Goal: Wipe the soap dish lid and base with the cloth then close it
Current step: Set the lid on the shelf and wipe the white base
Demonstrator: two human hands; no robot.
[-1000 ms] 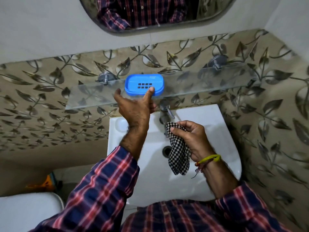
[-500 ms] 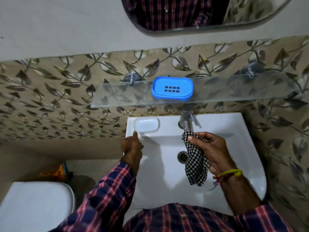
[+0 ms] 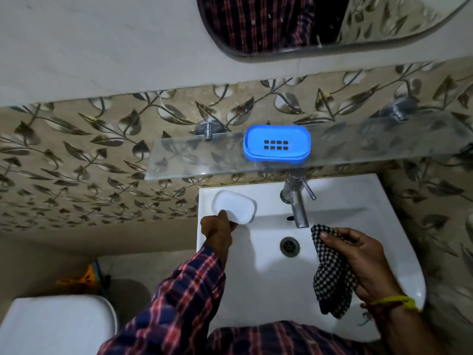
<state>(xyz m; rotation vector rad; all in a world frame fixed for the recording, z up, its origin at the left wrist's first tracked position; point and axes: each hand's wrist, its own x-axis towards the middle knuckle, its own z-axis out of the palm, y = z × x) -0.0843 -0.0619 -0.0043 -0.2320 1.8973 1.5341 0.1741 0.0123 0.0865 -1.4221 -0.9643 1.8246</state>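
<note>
The blue soap dish base [image 3: 277, 144], with drain slots in its floor, sits open on the glass shelf [image 3: 194, 160] above the sink. Its clear white lid [image 3: 236, 208] lies at the sink's back left corner, tilted up at its near edge. My left hand [image 3: 217, 228] pinches that near edge, thumb on top. Over the right side of the basin, my right hand [image 3: 363, 262] grips a black-and-white checked cloth [image 3: 332, 280] that hangs down from my fingers.
A steel tap [image 3: 297, 201] stands between the lid and the cloth, under the shelf. The white sink [image 3: 268, 272] has its drain in the middle. A white toilet tank lid [image 3: 56, 326] is at the lower left. A mirror [image 3: 332, 26] hangs above.
My left hand left the blue base on the shelf, dropped to the sink's back left corner and took hold of the lid. The view shifted left and down; the right hand kept holding the cloth.
</note>
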